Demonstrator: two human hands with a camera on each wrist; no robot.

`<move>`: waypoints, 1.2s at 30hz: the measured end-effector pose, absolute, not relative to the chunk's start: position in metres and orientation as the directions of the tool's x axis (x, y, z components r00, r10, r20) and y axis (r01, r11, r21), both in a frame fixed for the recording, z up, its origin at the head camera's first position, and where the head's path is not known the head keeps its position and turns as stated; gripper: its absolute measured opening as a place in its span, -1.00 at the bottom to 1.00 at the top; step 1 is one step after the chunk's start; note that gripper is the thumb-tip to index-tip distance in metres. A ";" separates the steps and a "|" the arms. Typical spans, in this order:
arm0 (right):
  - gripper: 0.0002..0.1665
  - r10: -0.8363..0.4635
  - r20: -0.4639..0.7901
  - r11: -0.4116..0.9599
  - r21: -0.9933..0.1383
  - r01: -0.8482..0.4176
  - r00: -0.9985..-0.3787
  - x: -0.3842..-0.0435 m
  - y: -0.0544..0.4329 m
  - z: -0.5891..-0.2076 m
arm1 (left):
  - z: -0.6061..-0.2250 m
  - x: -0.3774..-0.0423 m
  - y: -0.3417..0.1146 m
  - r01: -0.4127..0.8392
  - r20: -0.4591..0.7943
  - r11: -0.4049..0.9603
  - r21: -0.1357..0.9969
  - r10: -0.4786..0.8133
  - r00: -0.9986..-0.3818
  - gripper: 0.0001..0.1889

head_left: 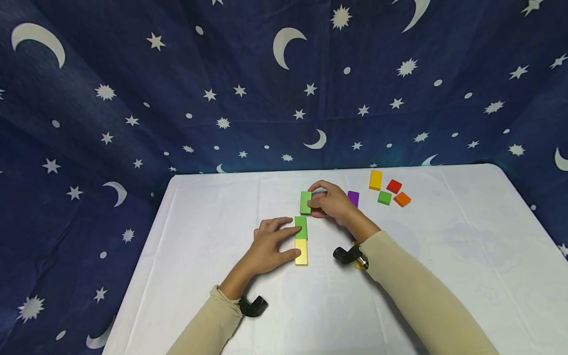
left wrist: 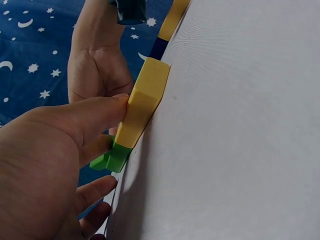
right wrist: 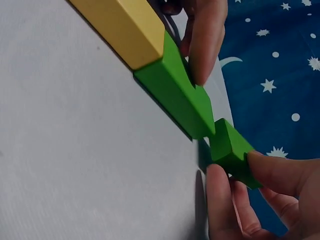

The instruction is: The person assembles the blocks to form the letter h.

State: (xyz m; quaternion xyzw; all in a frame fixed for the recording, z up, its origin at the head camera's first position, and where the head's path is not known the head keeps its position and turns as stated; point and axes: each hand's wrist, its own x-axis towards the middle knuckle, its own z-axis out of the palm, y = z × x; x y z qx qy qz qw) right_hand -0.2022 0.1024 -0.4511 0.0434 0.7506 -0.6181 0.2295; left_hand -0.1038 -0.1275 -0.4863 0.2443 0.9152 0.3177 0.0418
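Observation:
My right hand [head_left: 334,201] pinches a green block [head_left: 305,199] between thumb and fingers. In the right wrist view this held block [right wrist: 232,152] is tilted, one end close to the far end of a second green block [right wrist: 177,90]. That second block lies on the table end to end with a yellow block [head_left: 301,252], forming a straight row. From the left side, my left hand [head_left: 268,249] reaches the row with spread fingers. Its index finger touches the lying green block and its thumb [left wrist: 112,110] rests against the yellow one.
Right of the right hand lies a purple block [head_left: 353,197]. Another yellow block [head_left: 358,264] is partly hidden under the right wrist. Farther right sit a yellow block [head_left: 375,180], a red block [head_left: 394,186], a small green block [head_left: 384,197] and an orange block [head_left: 402,199] on the white table [head_left: 443,276].

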 end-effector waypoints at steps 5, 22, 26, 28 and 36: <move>-0.53 -0.200 -0.376 0.244 -0.913 0.326 -0.905 -0.200 0.099 -0.452 | -0.486 -0.103 -0.127 0.421 0.079 0.682 0.597 0.473 -0.878 -0.39; -0.56 -0.151 -0.487 0.258 -0.859 0.441 -0.860 -0.212 0.101 -0.458 | -0.486 -0.103 -0.127 0.419 0.083 0.680 0.601 0.469 -0.879 -0.40; -0.55 -0.148 -0.496 0.273 -0.852 0.447 -0.855 -0.214 0.101 -0.460 | -0.486 -0.103 -0.127 0.421 0.080 0.683 0.597 0.471 -0.878 -0.40; -0.55 -0.145 -0.499 0.280 -0.849 0.448 -0.854 -0.214 0.101 -0.462 | -0.487 -0.103 -0.127 0.420 0.076 0.684 0.597 0.473 -0.878 -0.40; -0.53 -0.146 -0.451 0.320 -0.864 0.390 -0.880 -0.212 0.102 -0.466 | -0.489 -0.104 -0.128 0.425 0.085 0.680 0.597 0.473 -0.877 -0.40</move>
